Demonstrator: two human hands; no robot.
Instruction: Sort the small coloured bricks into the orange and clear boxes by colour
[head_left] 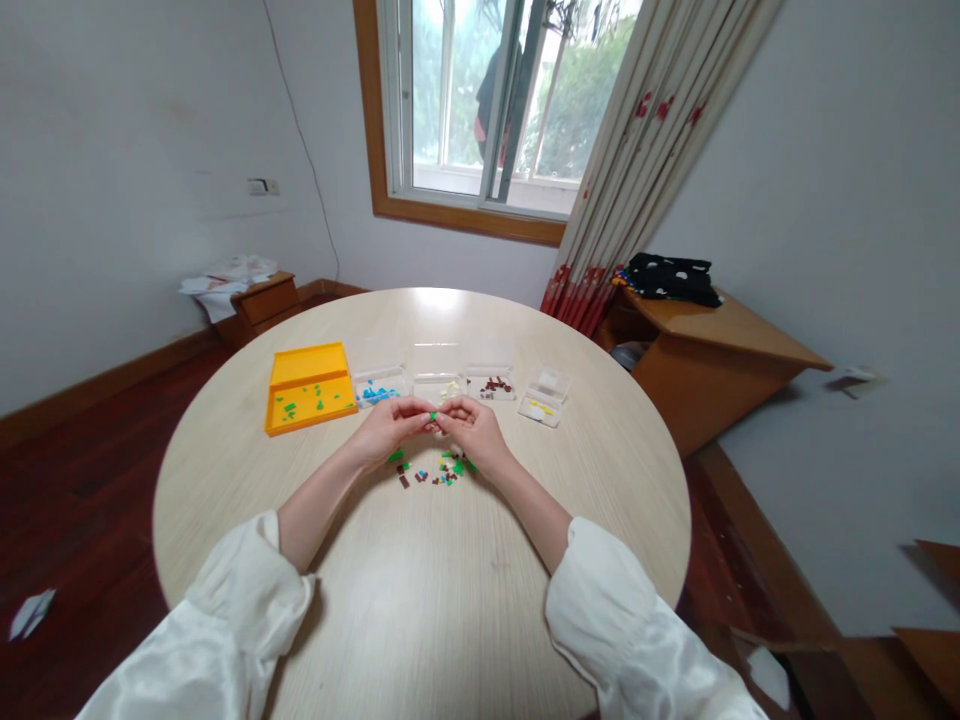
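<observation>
- Landmark: round wooden table [420, 600], pale grain, seen from above.
- Left hand [386, 430] and right hand [474, 428] meet over the table's middle, fingertips pinched together on a small green piece [433, 416].
- Loose pile of small pieces [435, 468], green, brown and blue, lies on the table directly beneath the hands.
- Yellow tray [309, 389], lid open, sits on the table's far left part and holds green pieces.
- Row of clear boxes [439, 384] stands on the table beyond the hands, right of the yellow tray.
- White sleeves [240, 600] rest on the table's near edge.
</observation>
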